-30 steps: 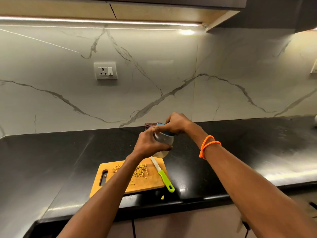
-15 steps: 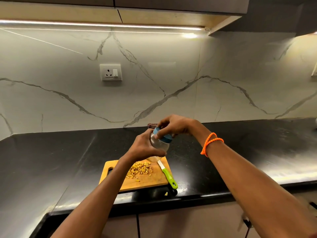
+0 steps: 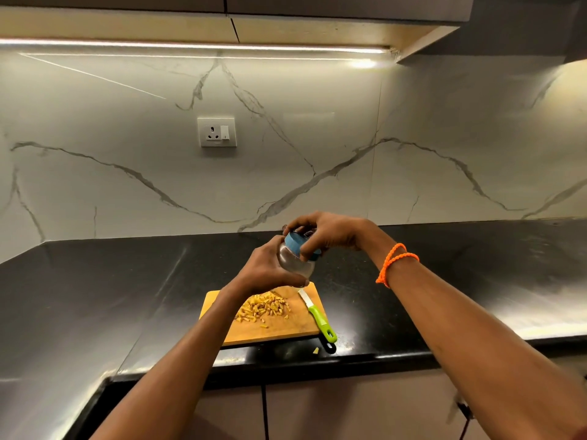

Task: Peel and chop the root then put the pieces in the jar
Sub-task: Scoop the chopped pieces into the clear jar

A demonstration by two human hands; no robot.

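Head view: both hands (image 3: 330, 234) around jar (image 3: 295, 260)

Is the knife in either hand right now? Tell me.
No, the knife lies on the cutting board; both hands hold the jar.
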